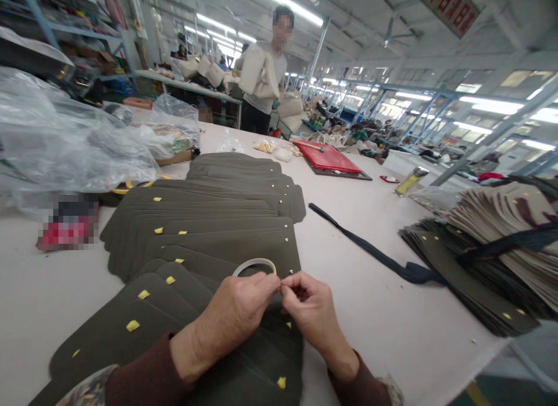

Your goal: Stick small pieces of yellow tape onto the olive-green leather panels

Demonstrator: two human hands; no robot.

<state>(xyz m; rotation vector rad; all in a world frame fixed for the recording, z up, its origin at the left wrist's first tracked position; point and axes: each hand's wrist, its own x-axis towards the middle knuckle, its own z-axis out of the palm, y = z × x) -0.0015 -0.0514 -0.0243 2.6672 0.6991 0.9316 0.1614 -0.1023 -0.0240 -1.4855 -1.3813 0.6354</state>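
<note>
My left hand (244, 304) is closed around a roll of yellow tape (261, 261), whose ring sticks up above the fingers. Close against it, my right hand (310, 304) pinches at the same spot; the fingertips meet, and whatever lies between them is too small to see. Both hands are over overlapping dark olive fabric pieces (226, 234), fanned out across the table. Several small yellow tape bits (133, 325) are stuck on these pieces, and small shiny metal studs (286, 239) show along their right edges.
Clear plastic bags (74, 132) lie at the left. A red board (329, 157) and a yellowish bottle (410, 181) are at the back of the table (349, 289). A dark strap (361, 240) leads to tied stacks of pieces (492, 249) at right. Another person (265, 68) stands beyond, carrying pale items.
</note>
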